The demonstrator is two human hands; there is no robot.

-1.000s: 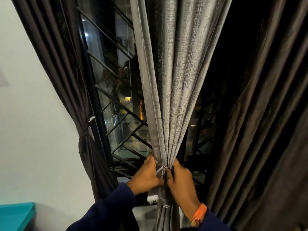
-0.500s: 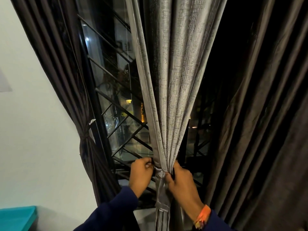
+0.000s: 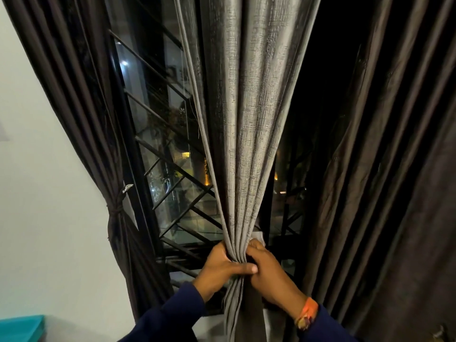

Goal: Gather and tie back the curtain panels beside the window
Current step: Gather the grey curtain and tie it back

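Both hands — left hand [image 3: 223, 266], right hand [image 3: 269, 272] — grip pleated grey curtain [image 3: 243, 144].

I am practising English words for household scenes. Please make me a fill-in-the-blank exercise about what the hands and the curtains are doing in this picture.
1. Both hands, the left hand and the right hand, grip the gathered ____ curtain in the middle.
2. The dark curtain by the white wall is already ____ back with a tie.
3. The orange band sits on the ____ wrist.
4. Behind the window glass, the sky looks ____.

Missing words: grey; tied; right; dark
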